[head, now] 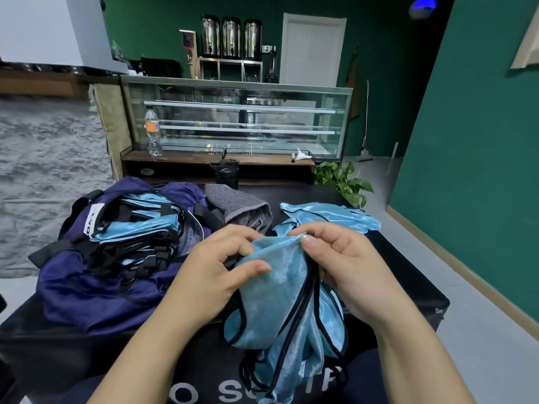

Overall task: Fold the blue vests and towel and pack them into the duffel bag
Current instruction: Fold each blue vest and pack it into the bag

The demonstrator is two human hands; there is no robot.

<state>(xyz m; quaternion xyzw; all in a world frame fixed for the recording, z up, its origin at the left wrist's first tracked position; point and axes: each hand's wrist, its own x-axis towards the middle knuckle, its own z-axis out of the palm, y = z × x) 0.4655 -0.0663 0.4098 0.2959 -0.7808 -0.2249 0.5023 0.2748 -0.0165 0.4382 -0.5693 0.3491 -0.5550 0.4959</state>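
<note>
while one vest is squared up, packing stands part done

both hands pinch the top edge of a blue vest (280, 290): left hand (221, 266), right hand (344, 263), seemingly to align it. folded vests (137, 228) fill the open duffel bag (87, 290). towel (239, 208) and another vest (329, 214) wait on the tabletop (408, 290).
</note>
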